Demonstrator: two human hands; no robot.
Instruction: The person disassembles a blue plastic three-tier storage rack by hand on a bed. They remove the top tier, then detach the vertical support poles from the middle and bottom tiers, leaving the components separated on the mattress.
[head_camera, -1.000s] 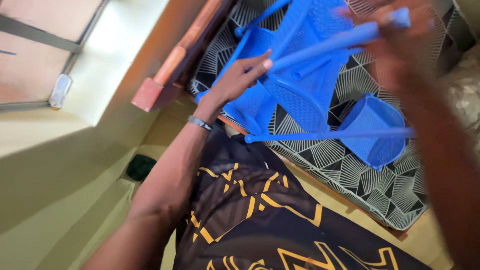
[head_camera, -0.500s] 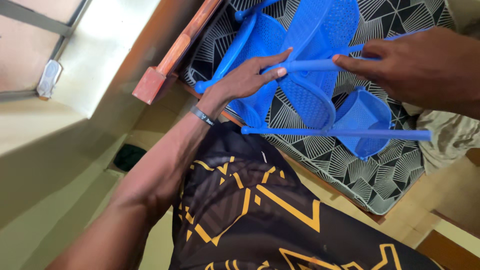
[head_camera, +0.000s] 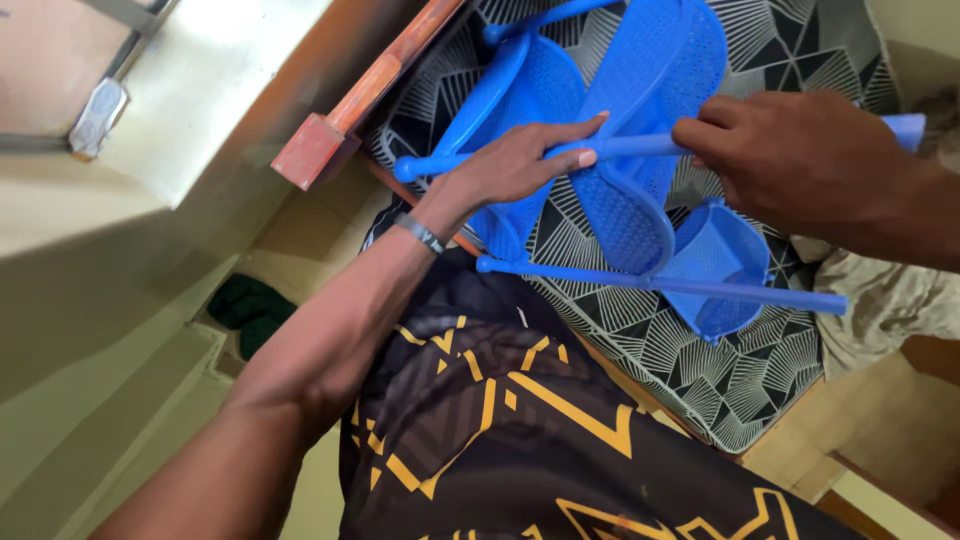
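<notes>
Blue plastic chair (head_camera: 620, 150), tipped over with its legs pointing sideways, lies on a bed whose cover (head_camera: 720, 360) carries a black-and-white geometric print. At the far left a pale wall and a window ledge (head_camera: 200, 110) run past, and a reddish wooden bedpost (head_camera: 315, 150) stands at the bed's corner, with a dark green bundle (head_camera: 245, 300) on the floor below it. Next comes the left hand (head_camera: 515, 165), a band at its wrist, laid flat and open against the perforated seat and one leg, its fingers stretched out and pressing rather than gripping. Below it a second leg (head_camera: 660, 285) juts across the bed toward the right. Further right, the right hand (head_camera: 790, 155) is curled closed around the upper leg (head_camera: 640, 147), the leg's end showing past the knuckles. A crumpled beige cloth (head_camera: 880, 300) lies at the right edge. Judging by its thin moulded shell, the chair looks light and fairly stiff, though the legs may flex a little and the smooth plastic could slip; the legs and the seat rim seem the surest places to take hold.
</notes>
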